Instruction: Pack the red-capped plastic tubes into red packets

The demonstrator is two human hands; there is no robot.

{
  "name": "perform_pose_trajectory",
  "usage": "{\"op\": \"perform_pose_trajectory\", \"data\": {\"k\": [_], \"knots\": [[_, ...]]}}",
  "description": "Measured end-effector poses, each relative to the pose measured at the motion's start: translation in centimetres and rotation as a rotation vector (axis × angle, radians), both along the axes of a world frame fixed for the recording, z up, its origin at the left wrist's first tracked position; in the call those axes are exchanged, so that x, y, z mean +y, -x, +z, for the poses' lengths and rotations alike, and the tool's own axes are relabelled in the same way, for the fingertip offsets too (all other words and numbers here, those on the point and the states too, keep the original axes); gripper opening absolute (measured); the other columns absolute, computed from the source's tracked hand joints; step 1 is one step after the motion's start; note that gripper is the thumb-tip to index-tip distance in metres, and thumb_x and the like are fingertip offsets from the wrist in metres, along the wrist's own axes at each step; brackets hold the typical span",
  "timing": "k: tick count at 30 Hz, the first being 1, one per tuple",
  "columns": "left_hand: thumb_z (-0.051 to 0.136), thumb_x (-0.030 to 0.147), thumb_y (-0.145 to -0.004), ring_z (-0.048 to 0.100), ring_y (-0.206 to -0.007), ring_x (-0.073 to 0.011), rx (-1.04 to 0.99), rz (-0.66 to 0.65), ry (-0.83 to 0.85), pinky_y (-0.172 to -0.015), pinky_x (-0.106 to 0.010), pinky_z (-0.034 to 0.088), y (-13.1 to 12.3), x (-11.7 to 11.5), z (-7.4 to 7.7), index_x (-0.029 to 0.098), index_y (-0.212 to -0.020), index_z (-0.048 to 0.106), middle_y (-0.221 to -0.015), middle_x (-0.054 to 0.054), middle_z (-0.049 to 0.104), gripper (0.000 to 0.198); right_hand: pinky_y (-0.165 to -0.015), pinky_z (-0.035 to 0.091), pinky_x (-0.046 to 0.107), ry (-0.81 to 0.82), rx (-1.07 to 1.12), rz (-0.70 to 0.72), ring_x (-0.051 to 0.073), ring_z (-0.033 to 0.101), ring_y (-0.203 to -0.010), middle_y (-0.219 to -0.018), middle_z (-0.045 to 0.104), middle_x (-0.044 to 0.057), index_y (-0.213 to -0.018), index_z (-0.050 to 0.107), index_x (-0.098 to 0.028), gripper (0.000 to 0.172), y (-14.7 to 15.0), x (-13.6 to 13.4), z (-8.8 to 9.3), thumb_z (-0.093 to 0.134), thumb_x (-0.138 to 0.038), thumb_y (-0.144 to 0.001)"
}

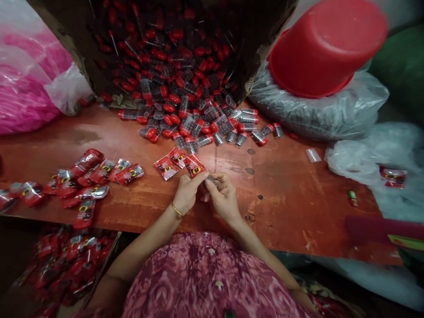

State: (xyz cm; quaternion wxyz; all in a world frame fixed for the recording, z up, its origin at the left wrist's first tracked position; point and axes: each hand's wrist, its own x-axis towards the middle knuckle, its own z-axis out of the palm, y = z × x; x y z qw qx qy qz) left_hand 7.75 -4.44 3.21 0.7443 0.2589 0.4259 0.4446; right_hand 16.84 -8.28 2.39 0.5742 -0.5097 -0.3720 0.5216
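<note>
My left hand (pixel 186 193), with a gold bracelet on its wrist, and my right hand (pixel 223 194) meet above the wooden table. Both are closed, thumbs and fingers pinched around a small dark piece (pixel 212 180), mostly covered, that looks like a clear tube with dark contents. A red printed wrapper (pixel 194 165) touches or lies just beyond my left fingers; whether they grip it I cannot tell. Two flat red wrappers (pixel 165 167) rest to its left. Behind them spreads a heap of clear tubes with red caps (pixel 185 126).
A large open box (pixel 59 26) at the back spills the tubes onto the table (pixel 298 198). Wrapped red packs (pixel 89 170) lie at left, with more in a box below. A red bucket (pixel 327 48) sits upside down on a plastic bag (pixel 318 110). Pink-filled bags (pixel 26 97) stand left.
</note>
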Motion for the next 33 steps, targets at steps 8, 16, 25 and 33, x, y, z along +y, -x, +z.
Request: {"op": "perform_pose_trajectory", "data": {"k": [8,16,25,33], "knots": [[0.079,0.033,-0.054,0.059,-0.060,-0.0115,-0.113,0.134,0.064,-0.046,-0.018,0.043,0.6,0.2,1.0,0.014,-0.072,0.062,-0.068,-0.001,0.067,0.031,-0.053,0.051,0.021,0.017,0.089,0.117,0.007,0.059,-0.047,-0.065,0.063,-0.005,-0.089,0.054,-0.021,0.031,-0.6,-0.2,-0.3,0.068,-0.043,-0.072],[0.080,0.037,-0.053,0.048,-0.048,-0.0068,-0.156,0.016,0.095,-0.039,-0.017,0.033,0.5,-0.9,0.3,0.013,-0.076,0.067,-0.063,0.000,0.063,0.036,-0.043,0.047,0.021,-0.013,0.014,0.083,0.009,0.055,-0.041,-0.056,0.061,-0.006,-0.080,0.053,-0.021,0.031,-0.4,0.5,-1.1,0.069,-0.045,-0.069],[0.077,0.032,-0.059,0.062,-0.067,-0.0123,-0.207,-0.113,0.332,-0.073,-0.026,0.048,2.2,-2.2,0.8,0.015,-0.079,0.069,-0.070,-0.001,0.068,0.027,-0.046,0.036,0.023,-0.349,-0.658,-0.007,0.008,0.041,-0.045,-0.052,0.047,-0.006,-0.064,0.048,-0.021,0.041,-1.7,2.2,-2.5,0.075,-0.052,-0.059],[0.049,0.044,-0.082,0.064,-0.085,-0.0110,-0.091,0.590,0.085,-0.082,-0.025,0.047,7.9,2.0,0.3,0.023,-0.083,0.058,-0.099,-0.002,0.067,0.023,-0.089,0.041,0.042,-0.410,-1.230,0.052,0.027,0.052,-0.104,-0.112,0.059,0.017,-0.112,0.053,-0.014,0.039,-3.3,9.0,-2.1,0.042,-0.043,-0.088]]}}
